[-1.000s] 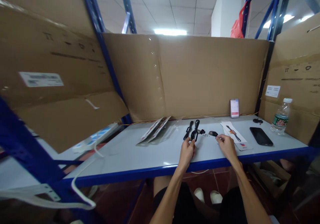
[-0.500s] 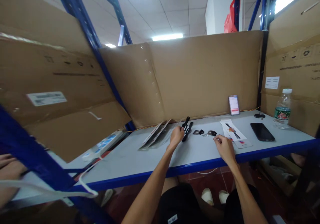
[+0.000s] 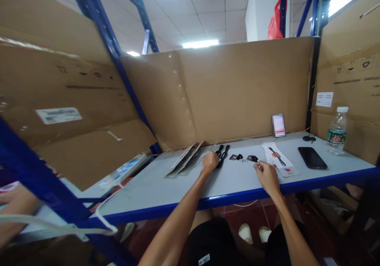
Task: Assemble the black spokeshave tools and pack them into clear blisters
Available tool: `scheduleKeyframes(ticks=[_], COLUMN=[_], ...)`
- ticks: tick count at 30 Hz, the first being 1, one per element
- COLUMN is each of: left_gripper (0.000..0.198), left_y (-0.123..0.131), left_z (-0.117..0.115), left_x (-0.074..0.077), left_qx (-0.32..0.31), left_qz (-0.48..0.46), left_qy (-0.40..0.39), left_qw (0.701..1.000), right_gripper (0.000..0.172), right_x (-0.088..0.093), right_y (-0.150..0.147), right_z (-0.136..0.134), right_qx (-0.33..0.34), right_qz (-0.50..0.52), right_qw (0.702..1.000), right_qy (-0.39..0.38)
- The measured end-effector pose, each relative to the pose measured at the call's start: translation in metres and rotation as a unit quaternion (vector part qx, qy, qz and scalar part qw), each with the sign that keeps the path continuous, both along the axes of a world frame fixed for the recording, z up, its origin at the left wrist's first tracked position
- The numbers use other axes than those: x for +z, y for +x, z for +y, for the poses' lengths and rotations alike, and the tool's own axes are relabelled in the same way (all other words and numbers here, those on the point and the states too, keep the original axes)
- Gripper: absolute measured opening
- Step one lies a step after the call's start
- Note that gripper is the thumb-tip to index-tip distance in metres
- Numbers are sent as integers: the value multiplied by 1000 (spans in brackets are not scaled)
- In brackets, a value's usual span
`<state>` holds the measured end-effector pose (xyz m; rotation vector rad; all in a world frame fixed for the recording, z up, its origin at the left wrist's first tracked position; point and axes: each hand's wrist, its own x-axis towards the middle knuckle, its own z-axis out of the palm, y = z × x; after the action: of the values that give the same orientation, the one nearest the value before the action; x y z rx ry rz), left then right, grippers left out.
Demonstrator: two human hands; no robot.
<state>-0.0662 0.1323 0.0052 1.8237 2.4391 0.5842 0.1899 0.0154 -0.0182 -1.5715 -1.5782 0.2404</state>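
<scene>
My left hand is closed at the near part of a black two-handled spokeshave body, which lies on the tabletop; the fingers hide its lower end. Close beside it on the right lies a second black spokeshave body. My right hand rests low over the table with thumb and fingertips pinched together; whether anything is between them I cannot make out. Just beyond those fingertips is a dark blade-like part. Between the hands sit another small metal plate with a black piece and tiny screws.
Printed sheets picturing a spokeshave lie right of my right hand. Farther right are a black phone, keys and a water bottle. Flat packages lean at left. Cardboard walls the back. Another person's hand shows far left.
My left hand has lowered the left spokeshave body, which was slightly raised, so that it now lies alongside the other. My right hand stays nearly still. The view has shifted slightly.
</scene>
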Motion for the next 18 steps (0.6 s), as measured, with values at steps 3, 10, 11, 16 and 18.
scheduleKeyframes(ticks=[3,10,11,16,18], left_gripper=[33,34,34,33,33], left_y=[2,8,8,8,8], left_z=[2,2,2,-4,-8], left_x=[-1,0,1,4,6], left_qx=[-11,-23,-25,-42,-49], left_qz=[9,33,36,53,60], left_qy=[3,12,12,17,19], left_qw=[1000,999,999,998,997], right_gripper=[22,24,23,22,22], right_x=[-2,-4,-4,-1,-1], right_y=[1,1,1,1,1], right_z=[1,3,3,2,1], right_qx=[4,1,0,-3,-6], right_qz=[-2,-20,-23,-28,-26], right_qw=[1000,1000,1000,1000,1000], right_qy=[8,20,18,4,1])
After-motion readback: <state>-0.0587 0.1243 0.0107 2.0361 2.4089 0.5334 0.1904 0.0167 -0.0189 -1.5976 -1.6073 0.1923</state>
